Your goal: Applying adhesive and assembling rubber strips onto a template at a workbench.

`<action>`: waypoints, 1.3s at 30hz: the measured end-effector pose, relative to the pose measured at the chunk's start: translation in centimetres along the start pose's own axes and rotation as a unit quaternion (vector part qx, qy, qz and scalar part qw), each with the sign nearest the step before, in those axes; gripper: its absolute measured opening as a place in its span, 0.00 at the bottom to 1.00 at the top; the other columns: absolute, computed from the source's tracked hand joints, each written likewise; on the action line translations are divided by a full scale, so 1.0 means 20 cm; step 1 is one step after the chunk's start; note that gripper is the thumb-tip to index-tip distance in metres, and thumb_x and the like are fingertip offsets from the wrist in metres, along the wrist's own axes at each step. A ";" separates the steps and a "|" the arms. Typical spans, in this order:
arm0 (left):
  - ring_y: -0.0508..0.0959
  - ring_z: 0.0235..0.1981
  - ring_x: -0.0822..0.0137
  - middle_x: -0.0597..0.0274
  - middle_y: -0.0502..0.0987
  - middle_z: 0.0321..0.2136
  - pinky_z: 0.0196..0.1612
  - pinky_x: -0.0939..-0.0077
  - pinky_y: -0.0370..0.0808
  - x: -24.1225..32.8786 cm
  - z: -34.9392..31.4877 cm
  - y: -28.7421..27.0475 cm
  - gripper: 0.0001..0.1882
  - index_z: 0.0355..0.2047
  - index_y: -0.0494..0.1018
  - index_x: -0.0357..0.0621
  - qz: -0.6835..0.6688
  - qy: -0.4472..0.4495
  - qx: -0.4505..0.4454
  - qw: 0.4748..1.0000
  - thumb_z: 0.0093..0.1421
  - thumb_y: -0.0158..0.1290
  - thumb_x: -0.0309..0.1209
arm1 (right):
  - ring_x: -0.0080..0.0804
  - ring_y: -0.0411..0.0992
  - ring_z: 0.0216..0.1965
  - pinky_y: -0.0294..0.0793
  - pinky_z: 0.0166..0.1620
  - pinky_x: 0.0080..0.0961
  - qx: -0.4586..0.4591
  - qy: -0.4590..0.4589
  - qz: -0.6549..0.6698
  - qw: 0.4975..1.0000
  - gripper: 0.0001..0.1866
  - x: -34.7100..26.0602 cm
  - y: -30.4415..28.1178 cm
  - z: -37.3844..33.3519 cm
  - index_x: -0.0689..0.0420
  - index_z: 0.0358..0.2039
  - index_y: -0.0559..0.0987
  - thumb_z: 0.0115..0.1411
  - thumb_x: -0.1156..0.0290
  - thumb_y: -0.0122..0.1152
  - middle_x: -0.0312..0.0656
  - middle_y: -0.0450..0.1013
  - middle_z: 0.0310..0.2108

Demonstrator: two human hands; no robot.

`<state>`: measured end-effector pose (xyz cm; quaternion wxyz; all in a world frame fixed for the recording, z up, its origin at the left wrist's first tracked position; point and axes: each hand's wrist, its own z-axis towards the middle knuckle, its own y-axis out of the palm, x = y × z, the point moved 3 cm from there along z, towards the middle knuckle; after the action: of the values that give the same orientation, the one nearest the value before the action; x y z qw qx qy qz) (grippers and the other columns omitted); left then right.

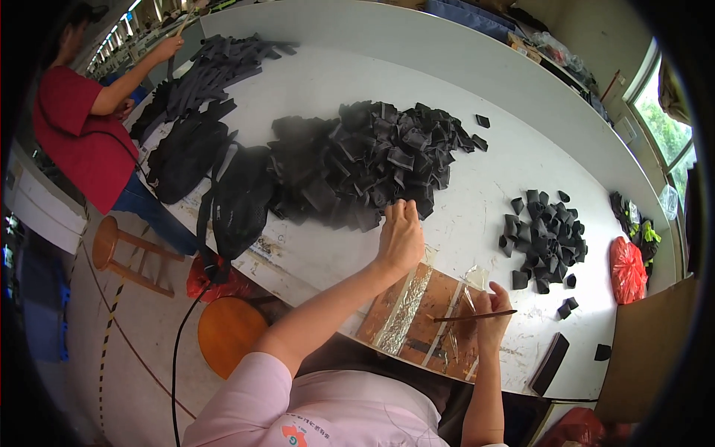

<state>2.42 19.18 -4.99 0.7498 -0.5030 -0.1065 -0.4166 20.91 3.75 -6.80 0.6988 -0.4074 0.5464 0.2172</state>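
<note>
My left hand (402, 235) reaches to the near edge of a big heap of flat black fabric pieces (372, 149). Its fingers are pressed together on a piece at that edge, their tips partly hidden. In my right hand (493, 316) is a thin brown stick (465, 318), held level between thumb and fingers; whether it ends in a brush I cannot tell. Below both hands lies a brown board (439, 302) crossed by strips of shiny tape and stained with dark marks. To the right is a smaller pile of curled black fabric pieces (542, 238).
Black bags (242, 197) lie along the table's left edge, and black strips (216, 71) beyond. A person in a red shirt (74, 141) works at the far left. On the right are a red plastic bag (628, 270) and a dark block (550, 363). Wooden stools (231, 337) stand left.
</note>
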 end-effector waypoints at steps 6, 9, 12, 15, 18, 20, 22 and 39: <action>0.67 0.41 0.56 0.39 0.65 0.40 0.43 0.69 0.67 -0.06 0.25 0.20 0.21 0.40 0.61 0.25 0.262 0.043 0.022 0.964 0.48 0.50 0.26 | 0.39 0.70 0.27 0.69 0.31 0.28 0.042 -0.127 -0.214 0.968 0.08 0.01 0.08 -0.06 0.64 0.35 0.71 0.55 0.75 0.52 0.46 0.71 0.26; 0.71 0.38 0.61 0.45 0.72 0.36 0.37 0.76 0.71 -0.13 0.30 0.30 0.13 0.35 0.67 0.30 0.292 -0.023 -0.116 0.949 0.49 0.48 0.26 | 0.40 0.70 0.28 0.68 0.32 0.29 0.029 -0.131 -0.200 0.970 0.06 0.02 0.08 -0.06 0.63 0.32 0.72 0.54 0.76 0.52 0.46 0.70 0.26; 0.74 0.34 0.56 0.45 0.74 0.28 0.34 0.74 0.73 -0.16 0.36 0.34 0.09 0.28 0.69 0.32 0.313 0.029 -0.099 0.944 0.47 0.51 0.26 | 0.40 0.70 0.28 0.68 0.31 0.29 0.021 -0.127 -0.190 0.973 0.05 -0.01 0.08 -0.05 0.62 0.31 0.72 0.53 0.76 0.52 0.46 0.70 0.26; 0.76 0.27 0.59 0.50 0.75 0.23 0.30 0.74 0.74 -0.17 0.39 0.34 0.04 0.23 0.71 0.35 0.337 0.090 -0.055 0.936 0.48 0.48 0.23 | 0.40 0.70 0.27 0.68 0.30 0.29 0.026 -0.129 -0.189 0.973 0.04 -0.02 0.08 -0.04 0.62 0.29 0.72 0.52 0.77 0.53 0.46 0.70 0.25; 0.77 0.27 0.54 0.47 0.75 0.23 0.32 0.69 0.74 -0.21 0.46 0.30 0.03 0.21 0.71 0.35 0.256 0.075 -0.104 0.958 0.43 0.50 0.21 | 0.40 0.69 0.25 0.67 0.29 0.29 0.026 -0.135 -0.181 0.974 0.03 -0.02 0.08 -0.03 0.62 0.27 0.72 0.51 0.77 0.53 0.45 0.70 0.24; 0.76 0.28 0.47 0.42 0.74 0.23 0.35 0.62 0.73 -0.23 0.52 0.23 0.05 0.21 0.71 0.34 0.185 0.022 -0.166 0.968 0.41 0.48 0.17 | 0.40 0.69 0.24 0.67 0.28 0.29 0.025 -0.135 -0.176 0.975 0.02 -0.02 0.06 -0.04 0.62 0.27 0.72 0.51 0.77 0.54 0.45 0.70 0.23; 0.75 0.29 0.47 0.40 0.73 0.24 0.36 0.62 0.72 -0.23 0.54 0.16 0.08 0.23 0.71 0.32 0.146 0.030 -0.184 0.972 0.40 0.46 0.17 | 0.39 0.68 0.22 0.66 0.27 0.29 0.031 -0.136 -0.172 0.975 0.02 -0.01 0.07 -0.04 0.61 0.26 0.73 0.51 0.77 0.54 0.45 0.69 0.22; 0.72 0.29 0.56 0.54 0.72 0.23 0.33 0.68 0.70 0.02 -0.21 -0.19 0.11 0.29 0.71 0.35 -0.010 0.138 -0.225 0.964 0.40 0.49 0.18 | 0.41 0.69 0.24 0.66 0.28 0.29 0.027 -0.117 -0.157 0.980 0.02 0.00 0.06 -0.03 0.61 0.26 0.73 0.51 0.77 0.54 0.45 0.69 0.22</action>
<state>-1.15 14.95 -4.24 0.6205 -0.5952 0.0901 -0.5026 19.53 3.97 -7.19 0.7941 -0.4412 0.3952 0.1362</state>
